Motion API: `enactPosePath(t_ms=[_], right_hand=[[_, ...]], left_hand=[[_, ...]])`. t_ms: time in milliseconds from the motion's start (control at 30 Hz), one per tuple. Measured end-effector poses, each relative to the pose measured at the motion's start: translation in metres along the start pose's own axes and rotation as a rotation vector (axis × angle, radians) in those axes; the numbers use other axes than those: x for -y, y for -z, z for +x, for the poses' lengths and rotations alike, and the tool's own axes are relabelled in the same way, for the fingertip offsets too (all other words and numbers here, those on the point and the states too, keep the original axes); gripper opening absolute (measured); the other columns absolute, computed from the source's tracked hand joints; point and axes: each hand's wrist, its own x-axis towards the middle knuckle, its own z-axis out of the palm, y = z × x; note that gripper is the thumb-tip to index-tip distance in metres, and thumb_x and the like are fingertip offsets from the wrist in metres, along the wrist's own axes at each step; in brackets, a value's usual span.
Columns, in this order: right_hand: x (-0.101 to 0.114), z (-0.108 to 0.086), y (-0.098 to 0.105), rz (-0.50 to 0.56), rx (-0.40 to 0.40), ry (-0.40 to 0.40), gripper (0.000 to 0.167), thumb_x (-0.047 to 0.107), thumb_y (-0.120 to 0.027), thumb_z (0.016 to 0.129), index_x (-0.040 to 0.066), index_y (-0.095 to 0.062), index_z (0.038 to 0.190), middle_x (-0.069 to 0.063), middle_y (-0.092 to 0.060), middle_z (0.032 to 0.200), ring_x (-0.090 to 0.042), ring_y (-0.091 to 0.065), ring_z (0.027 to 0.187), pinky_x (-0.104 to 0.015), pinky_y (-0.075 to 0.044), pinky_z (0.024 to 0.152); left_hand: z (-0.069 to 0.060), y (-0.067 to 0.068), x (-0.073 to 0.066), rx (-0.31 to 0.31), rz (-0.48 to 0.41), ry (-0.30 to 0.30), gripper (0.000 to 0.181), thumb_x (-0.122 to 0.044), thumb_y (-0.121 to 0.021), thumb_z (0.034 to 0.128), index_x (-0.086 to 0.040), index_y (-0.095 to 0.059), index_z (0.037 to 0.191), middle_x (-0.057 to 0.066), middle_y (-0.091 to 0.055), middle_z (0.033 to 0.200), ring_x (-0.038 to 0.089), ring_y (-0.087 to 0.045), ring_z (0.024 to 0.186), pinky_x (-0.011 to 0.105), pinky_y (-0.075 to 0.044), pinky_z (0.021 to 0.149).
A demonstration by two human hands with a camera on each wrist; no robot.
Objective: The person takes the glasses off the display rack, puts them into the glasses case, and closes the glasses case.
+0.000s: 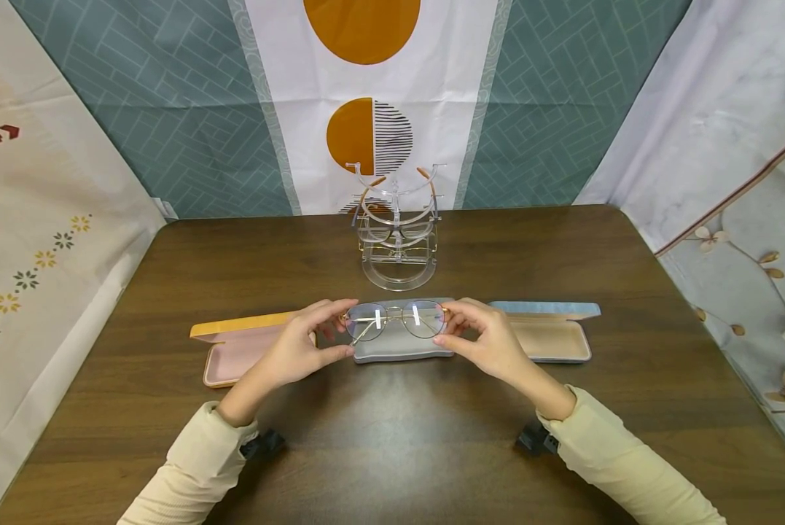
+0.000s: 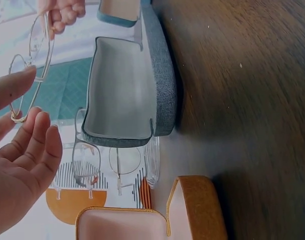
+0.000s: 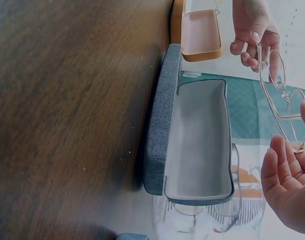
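Thin-framed round glasses (image 1: 395,319) are held up in front of the grey case (image 1: 401,343), which stands open on the table. My left hand (image 1: 303,343) pinches the frame's left end between thumb and fingers; my right hand (image 1: 487,339) pinches its right end. In the left wrist view the glasses (image 2: 30,65) show their temples folded behind the lenses, with the left hand (image 2: 22,155) at one end. The right wrist view has the right hand (image 3: 292,175) at the near end of the glasses (image 3: 285,95), beside the open case (image 3: 200,140).
An open yellow case with pink lining (image 1: 224,364) lies at the left, partly behind the left hand. An open blue case with beige lining (image 1: 552,340) lies at the right. Behind the cases stands a clear display rack (image 1: 399,273) with several glasses. Patterned cloths hang around the table (image 1: 392,452).
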Motion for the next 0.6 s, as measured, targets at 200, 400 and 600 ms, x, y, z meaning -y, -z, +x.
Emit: enactPosePath(t_ms=[200,400,600], right_hand=[[0.001,0.001,-0.002,0.0,0.001,-0.002,0.035,-0.015,-0.071,0.067,-0.012,-0.06,0.1,-0.018,-0.058,0.08,-0.014,-0.057,0.069,-0.027,-0.05,0.059],[-0.007,0.001,-0.008,-0.014,0.009,0.015,0.037,-0.015,-0.072,0.066,-0.012,-0.059,0.1,-0.019,-0.058,0.079,-0.014,-0.057,0.068,-0.032,-0.052,0.059],[-0.03,-0.002,-0.017,-0.03,0.025,0.002,0.04,-0.007,-0.075,0.068,-0.008,-0.06,0.105,-0.012,-0.06,0.082,-0.013,-0.058,0.07,-0.032,-0.051,0.059]], left_hand=[[-0.005,0.002,0.009,0.005,0.031,-0.029,0.06,0.003,-0.079,0.0647,0.005,-0.054,0.119,0.011,-0.059,0.088,0.019,-0.054,0.08,0.03,-0.05,0.061],[-0.01,0.007,0.01,-0.002,0.099,-0.061,0.058,-0.002,-0.079,0.0668,0.001,-0.056,0.12,0.007,-0.06,0.087,0.015,-0.055,0.079,0.028,-0.048,0.063],[-0.016,0.012,0.011,-0.018,0.13,-0.089,0.058,0.0,-0.08,0.0644,0.003,-0.057,0.117,0.007,-0.061,0.084,0.015,-0.056,0.078,0.028,-0.048,0.061]])
